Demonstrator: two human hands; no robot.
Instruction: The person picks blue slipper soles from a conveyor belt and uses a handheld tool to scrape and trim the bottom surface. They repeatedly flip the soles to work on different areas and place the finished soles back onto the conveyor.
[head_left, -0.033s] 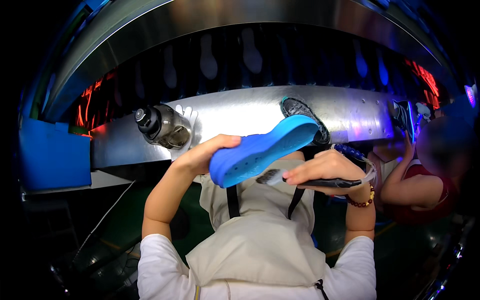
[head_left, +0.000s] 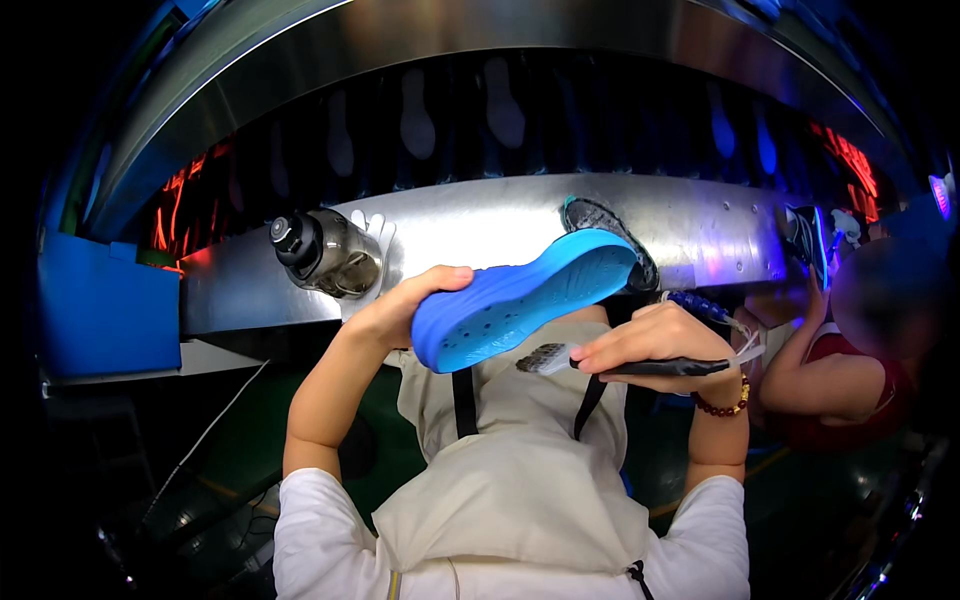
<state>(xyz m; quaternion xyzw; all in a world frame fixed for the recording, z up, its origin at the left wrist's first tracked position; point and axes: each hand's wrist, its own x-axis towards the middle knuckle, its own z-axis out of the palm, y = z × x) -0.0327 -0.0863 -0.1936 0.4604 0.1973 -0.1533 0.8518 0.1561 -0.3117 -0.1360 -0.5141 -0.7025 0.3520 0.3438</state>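
1. The left hand grasped a blue sole by its lower-left end, the thumb over the top edge.
2. The sole was held up in front of the apron, tilted, its other end raised toward the upper right; its hollow, light-blue inner side showed small dark holes near the held end.
3. The right hand had its fingers closed round a brush — dark handle, pale bristles pointing left.
4. The bristles sat just beside the sole's lower edge, a small gap showing between them in this view.
5. Beyond lay a steel ledge. On it a dark shoe part was partly hidden behind the sole; whether the two touched could not be told.
6. Farther left on the ledge stood a bottle, with a white glove beside it.
7. At the right sat a co-worker in red — well apart from the sole.
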